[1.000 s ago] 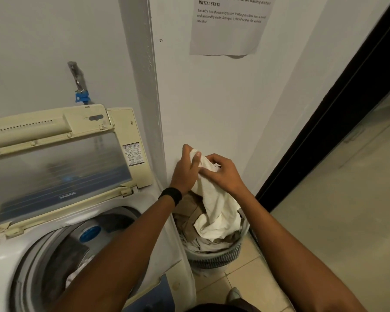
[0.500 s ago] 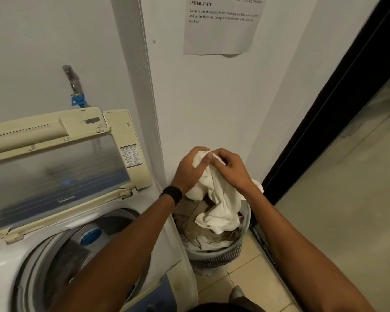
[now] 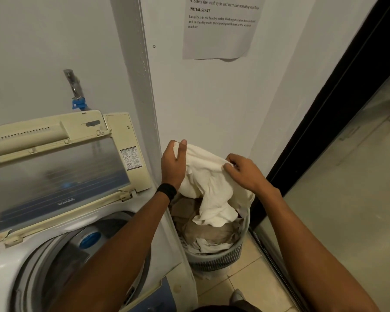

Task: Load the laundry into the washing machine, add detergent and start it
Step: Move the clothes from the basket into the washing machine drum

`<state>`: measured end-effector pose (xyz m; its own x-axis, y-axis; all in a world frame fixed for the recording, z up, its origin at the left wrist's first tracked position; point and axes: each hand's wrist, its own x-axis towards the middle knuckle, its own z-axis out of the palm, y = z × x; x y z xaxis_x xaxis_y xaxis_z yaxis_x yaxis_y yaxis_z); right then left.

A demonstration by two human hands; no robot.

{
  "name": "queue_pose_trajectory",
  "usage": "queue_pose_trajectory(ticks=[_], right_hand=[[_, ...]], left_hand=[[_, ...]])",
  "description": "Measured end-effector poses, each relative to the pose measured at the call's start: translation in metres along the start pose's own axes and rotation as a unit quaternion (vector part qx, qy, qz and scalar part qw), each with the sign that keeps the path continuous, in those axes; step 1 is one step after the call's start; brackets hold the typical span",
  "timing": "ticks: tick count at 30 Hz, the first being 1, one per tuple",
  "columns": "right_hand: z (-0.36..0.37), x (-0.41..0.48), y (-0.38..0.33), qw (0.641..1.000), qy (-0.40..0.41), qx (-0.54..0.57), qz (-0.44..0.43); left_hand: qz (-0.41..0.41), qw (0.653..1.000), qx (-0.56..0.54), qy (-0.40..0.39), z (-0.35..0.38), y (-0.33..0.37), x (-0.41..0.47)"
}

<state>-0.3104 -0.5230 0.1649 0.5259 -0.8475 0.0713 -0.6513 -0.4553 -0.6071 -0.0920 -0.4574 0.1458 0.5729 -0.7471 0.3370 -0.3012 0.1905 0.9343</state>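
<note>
Grips a cream cloth with both hands, set apart along its upper edge. Pinches one bunched corner with the left hand, thumb upright against the fabric. Clutches a gathered fold with the right hand, fingers curled over it. Holds the cloth raised above a round laundry basket, soft and creased, lower end drooping onto the heap inside. Wears a black band on the left wrist.

In the basket, rumpled beige garments and bits of white, piled near the rim. Slatted grey plastic wall, standing on pale glossy floor tiles, squeezed between the washing machine and a dark door frame.

To the left, a top-loader of smooth white plastic with the lid raised: yellowed cream frame round a clouded clear pane, tilted back toward the wall. Beneath it, the round drum, grey-ringed, with dark and pale fabric inside and a round blue cap near its far edge.

On the wall above the lid, a dull metal tap with a blue fitting. Higher to the right, a printed paper sheet stuck flat on matt paint, bottom edge lifting slightly.
</note>
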Motion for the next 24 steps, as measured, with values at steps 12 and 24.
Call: queue_pose_trajectory(ticks=[12, 24], right_hand=[[-0.003, 0.006, -0.029, 0.99, 0.019, 0.133, -0.045], [-0.002, -0.001, -0.029, 0.979, 0.022, 0.201, -0.005]], left_hand=[[0.005, 0.99, -0.025, -0.139, 0.013, 0.018, -0.006], [-0.002, 0.996, -0.032, -0.079, 0.008, 0.025, 0.0]])
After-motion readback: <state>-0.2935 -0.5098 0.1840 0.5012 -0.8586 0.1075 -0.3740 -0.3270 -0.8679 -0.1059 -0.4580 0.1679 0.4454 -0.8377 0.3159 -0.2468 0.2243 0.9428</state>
